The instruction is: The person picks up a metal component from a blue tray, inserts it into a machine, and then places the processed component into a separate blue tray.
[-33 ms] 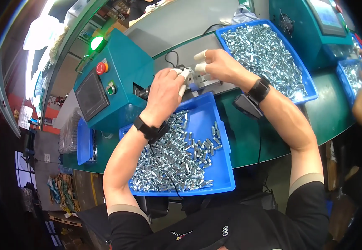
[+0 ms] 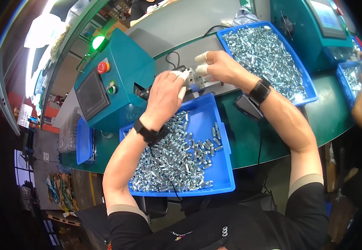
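My left hand (image 2: 163, 96), with pale finger cots, is bent over a small metal fixture (image 2: 194, 81). Its fingers are drawn together at the fixture's left side, and whatever they grip is hidden beneath them. From the right, my right hand (image 2: 224, 68) reaches to the far edge of the same fixture. Two of its fingers, also in pale cots, stand apart, with no part visible between them. Below my left hand lies a blue tray (image 2: 224, 166) of small silvery metal parts (image 2: 168, 162), shaped like short hexagonal sleeves. A black band is on each wrist.
A teal machine (image 2: 124, 68) with a dark screen, red button and lit green lamp (image 2: 98, 42) stands left. Another blue tray (image 2: 310, 93), heaped with metal parts, sits right, before a second teal machine (image 2: 306, 25). A co-worker's arm (image 2: 361, 106) shows far right. Cables cross the table.
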The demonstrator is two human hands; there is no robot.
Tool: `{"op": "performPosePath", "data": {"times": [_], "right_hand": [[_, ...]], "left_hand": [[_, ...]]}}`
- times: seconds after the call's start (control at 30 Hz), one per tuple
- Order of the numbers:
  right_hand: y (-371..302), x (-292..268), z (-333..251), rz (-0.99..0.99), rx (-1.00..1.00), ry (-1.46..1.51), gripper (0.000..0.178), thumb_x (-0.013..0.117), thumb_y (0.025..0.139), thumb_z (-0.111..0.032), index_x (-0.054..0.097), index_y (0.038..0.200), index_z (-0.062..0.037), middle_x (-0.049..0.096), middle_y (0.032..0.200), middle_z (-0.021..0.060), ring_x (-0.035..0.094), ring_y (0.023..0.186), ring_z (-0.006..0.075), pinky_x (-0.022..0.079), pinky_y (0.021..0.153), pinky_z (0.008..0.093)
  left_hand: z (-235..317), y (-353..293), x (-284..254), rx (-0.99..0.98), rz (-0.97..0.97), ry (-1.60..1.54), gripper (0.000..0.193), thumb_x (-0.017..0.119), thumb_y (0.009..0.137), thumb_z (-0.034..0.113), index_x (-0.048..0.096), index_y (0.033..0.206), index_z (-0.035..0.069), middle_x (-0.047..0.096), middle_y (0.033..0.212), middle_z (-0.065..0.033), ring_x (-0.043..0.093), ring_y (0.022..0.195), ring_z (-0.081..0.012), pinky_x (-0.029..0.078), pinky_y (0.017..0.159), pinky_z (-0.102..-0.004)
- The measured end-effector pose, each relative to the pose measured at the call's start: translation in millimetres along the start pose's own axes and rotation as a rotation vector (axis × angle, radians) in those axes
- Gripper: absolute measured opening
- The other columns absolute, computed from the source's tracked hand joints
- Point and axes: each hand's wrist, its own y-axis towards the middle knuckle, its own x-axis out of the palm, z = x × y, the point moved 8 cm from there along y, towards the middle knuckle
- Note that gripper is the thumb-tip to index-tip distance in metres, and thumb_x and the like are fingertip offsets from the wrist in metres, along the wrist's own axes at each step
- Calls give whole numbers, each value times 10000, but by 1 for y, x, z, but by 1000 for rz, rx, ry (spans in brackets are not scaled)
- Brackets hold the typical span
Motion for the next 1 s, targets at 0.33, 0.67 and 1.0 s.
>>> {"op": "performPosePath", "data": {"times": [0.33,0.67,1.0], "right_hand": [[-4,25,7,-310,114,306,678,715,1006,-267,496,1579,21,738,1289,177,683,945,176,561,854,308],[0,46,-42,-446,129,206,754,707,1025,-313,410,1627,30,713,1360,189,699,1130,197,558,917,325],[1,47,-16,-289,144,300,684,744,999,-319,532,1534,51,717,1305,192,711,1156,225,587,884,342]], "left_hand": [[19,-117,-54,-373,42,-378,395,786,874,4,728,1264,18,739,1226,-164,677,1162,-373,536,1010,-436],[11,-170,-60,-580,90,-527,312,782,864,-10,764,1175,16,765,1151,-140,701,1121,-342,554,979,-412],[10,-174,-55,-595,55,-632,293,785,859,-7,780,1149,31,770,1137,-136,712,1119,-333,560,973,-413]]}}
